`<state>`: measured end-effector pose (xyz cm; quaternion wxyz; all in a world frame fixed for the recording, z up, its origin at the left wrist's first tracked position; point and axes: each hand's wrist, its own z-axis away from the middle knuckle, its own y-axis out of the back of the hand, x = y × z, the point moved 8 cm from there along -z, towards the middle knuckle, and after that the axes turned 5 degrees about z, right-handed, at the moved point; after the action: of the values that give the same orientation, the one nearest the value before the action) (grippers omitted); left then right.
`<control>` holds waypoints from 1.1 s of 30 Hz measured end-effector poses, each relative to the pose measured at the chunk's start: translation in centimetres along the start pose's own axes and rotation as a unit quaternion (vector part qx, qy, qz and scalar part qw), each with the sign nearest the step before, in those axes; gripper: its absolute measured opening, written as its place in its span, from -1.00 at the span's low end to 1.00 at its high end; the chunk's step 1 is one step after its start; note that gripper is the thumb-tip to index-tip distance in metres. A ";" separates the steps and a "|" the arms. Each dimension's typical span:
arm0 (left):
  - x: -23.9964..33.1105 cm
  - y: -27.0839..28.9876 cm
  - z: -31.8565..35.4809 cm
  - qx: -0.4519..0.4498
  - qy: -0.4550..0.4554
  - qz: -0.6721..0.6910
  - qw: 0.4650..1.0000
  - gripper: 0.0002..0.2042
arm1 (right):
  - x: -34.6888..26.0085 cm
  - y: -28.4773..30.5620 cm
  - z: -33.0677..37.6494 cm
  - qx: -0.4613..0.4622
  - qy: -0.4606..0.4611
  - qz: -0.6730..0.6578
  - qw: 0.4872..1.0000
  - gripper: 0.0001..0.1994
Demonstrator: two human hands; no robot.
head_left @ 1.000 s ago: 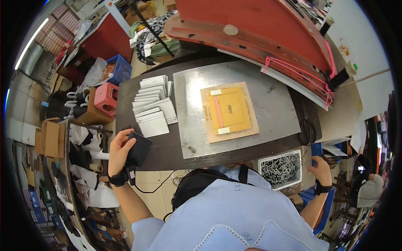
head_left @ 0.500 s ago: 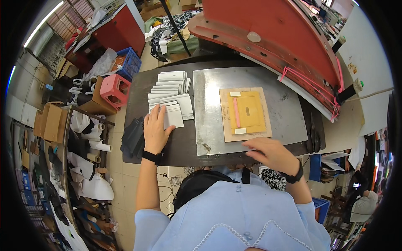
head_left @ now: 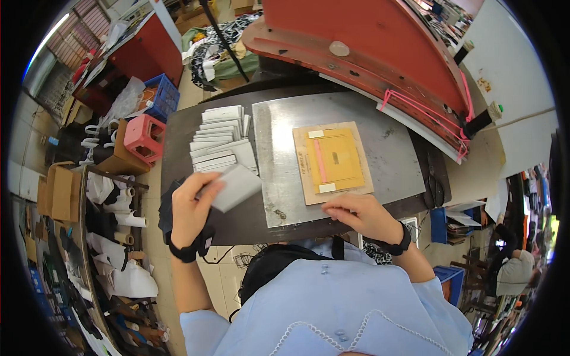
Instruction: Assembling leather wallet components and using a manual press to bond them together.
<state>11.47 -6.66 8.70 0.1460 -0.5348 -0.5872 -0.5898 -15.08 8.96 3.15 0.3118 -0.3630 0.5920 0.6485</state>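
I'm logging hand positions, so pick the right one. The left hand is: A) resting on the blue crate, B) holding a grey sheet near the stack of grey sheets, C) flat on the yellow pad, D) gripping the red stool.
B: the left hand grips a grey sheet just below the stack of grey sheets, while the right hand lies at the metal plate edge.

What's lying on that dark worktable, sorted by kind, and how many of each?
Metal plate: 1
Cardboard board with yellow template: 1
Stack of grey-white sheets: 1
Grey sheet in left hand: 1
Pile of dark pieces: 1
Total: 5
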 end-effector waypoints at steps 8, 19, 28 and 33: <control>6.6 -14.6 1.2 -0.392 0.056 0.160 0.904 -0.66 | -0.5 -0.1 -0.8 -0.047 0.080 -0.034 0.995 -0.76; -0.7 -13.3 -2.0 -0.075 0.127 0.199 0.969 -0.79 | 9.1 5.2 1.4 0.091 -0.188 -0.286 0.935 -0.72; 3.0 -16.7 -1.7 -0.131 -0.113 -0.054 0.983 -0.65 | 9.6 4.7 -2.6 0.132 -0.204 -0.222 0.944 -0.67; 3.9 -18.4 -2.0 -0.161 -0.158 -0.090 0.970 -0.60 | 9.1 5.1 -2.5 0.206 -0.183 -0.192 0.942 -0.63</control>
<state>-5.66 -1.61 2.50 -0.0903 -0.5824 -0.5464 -0.5951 -24.04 5.73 -1.86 0.6015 -0.2728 0.5644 0.4952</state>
